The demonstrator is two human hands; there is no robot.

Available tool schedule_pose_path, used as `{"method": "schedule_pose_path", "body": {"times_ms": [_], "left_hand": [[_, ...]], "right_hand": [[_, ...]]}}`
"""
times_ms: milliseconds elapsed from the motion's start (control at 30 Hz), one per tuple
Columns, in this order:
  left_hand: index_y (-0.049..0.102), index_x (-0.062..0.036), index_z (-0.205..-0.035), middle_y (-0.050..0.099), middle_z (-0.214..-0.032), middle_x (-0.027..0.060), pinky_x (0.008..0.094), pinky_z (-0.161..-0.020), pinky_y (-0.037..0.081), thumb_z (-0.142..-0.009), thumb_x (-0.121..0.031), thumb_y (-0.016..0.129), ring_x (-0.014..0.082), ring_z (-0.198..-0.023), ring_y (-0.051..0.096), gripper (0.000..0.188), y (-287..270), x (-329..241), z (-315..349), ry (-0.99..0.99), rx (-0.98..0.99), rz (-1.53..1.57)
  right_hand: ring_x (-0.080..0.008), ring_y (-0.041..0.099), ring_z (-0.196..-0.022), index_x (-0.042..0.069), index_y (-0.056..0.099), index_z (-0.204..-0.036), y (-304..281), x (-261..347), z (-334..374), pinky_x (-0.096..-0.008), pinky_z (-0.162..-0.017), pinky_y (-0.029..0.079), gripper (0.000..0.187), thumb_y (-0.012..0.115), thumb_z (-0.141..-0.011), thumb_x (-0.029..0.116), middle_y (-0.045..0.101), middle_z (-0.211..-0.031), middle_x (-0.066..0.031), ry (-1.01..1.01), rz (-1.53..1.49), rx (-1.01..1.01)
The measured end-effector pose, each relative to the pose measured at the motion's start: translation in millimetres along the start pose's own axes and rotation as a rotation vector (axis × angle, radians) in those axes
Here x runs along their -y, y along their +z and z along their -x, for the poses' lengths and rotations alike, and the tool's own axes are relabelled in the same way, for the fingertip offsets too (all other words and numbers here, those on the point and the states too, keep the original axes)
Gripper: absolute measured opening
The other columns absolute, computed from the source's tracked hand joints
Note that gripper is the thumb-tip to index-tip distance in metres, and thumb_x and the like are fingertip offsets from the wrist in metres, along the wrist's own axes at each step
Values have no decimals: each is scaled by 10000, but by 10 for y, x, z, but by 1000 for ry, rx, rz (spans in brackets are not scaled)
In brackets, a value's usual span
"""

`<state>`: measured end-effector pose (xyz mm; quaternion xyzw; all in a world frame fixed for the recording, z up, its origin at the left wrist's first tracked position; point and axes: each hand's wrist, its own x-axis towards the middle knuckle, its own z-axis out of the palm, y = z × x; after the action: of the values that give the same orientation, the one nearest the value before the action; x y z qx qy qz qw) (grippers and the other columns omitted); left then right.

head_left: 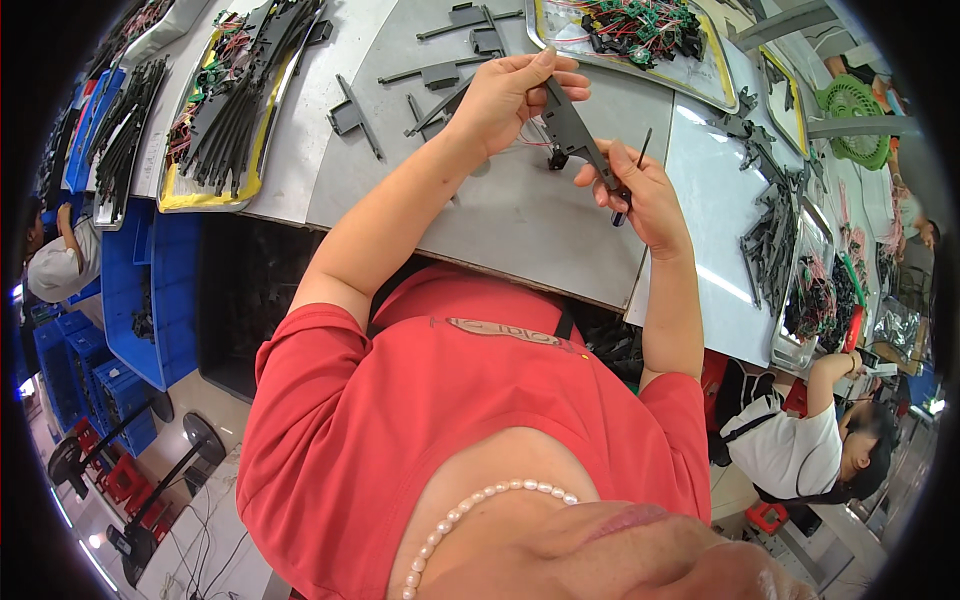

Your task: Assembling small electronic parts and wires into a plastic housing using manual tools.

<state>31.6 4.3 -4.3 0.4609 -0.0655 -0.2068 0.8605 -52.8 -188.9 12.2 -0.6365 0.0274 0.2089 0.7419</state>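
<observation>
the left hand (510, 100), forearm slanting forward, pinches the far end of a black plastic part (572, 130) above the grey table (480, 225); the right hand (648, 195) pinches its near end and a slim tool (619, 218). loose black pieces (440, 76) lie beside the left hand; a yellow-edged tray (210, 201) sits leftward.

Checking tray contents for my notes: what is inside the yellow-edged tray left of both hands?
In the tray, long black parts lie heaped, with red wires and green pieces along their left. What lies beneath them is covered and cannot be seen.
</observation>
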Motion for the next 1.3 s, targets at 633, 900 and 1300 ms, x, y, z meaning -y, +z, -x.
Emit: {"method": "schedule_pose_path", "body": {"times_ms": [633, 900, 1300], "left_hand": [[563, -14, -1103, 598, -936, 54, 241, -632, 496, -887, -332, 597, 108, -700, 582, 385, 327, -60, 415, 96, -44, -514], [529, -24, -1145, 619, -861, 73, 241, -597, 467, -862, -372, 628, 91, -660, 563, 459, 31, -980, 698, 392, -180, -690], [641, -104, -1085, 662, -931, 143, 397, -780, 487, -796, -374, 643, 310, -865, 630, 395, -1122, -2483, 1325, 588, -826, -2123]], "right_hand": [[-29, 479, -575, 18, 565, -1208, 262, -61, 121, -170, -504, 378, 336, 575, -892, 132, 651, -811, -45, -453, 646, -175], [-30, 464, -584, 32, 576, -1202, 248, -37, 191, -167, -533, 380, 314, 579, -907, 142, 648, -815, -35, -492, 423, -145], [-28, 457, -574, 27, 624, -1122, 235, -57, 141, -159, -529, 362, 277, 585, -911, 203, 638, -778, -25, -414, 443, -142]]}}
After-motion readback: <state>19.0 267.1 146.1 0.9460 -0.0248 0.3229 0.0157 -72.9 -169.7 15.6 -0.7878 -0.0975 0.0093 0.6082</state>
